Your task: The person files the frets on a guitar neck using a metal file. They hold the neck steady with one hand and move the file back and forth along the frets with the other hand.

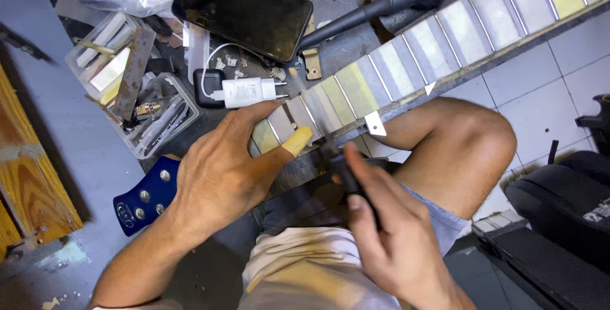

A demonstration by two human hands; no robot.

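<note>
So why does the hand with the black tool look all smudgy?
In the head view, the right hand and its dark tool are smeared by motion blur; the left hand on the guitar neck is sharp; the phone screen carries soft glare.

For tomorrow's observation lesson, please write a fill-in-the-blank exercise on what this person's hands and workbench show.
1. The left hand presses on the guitar neck, its thumb wrapped in ____ tape.
2. The right hand grips a dark ____ tool.
3. The headstock is ____.
4. Above the white charger lies a black ____.

Missing words: yellow; handled; blue; phone
</note>
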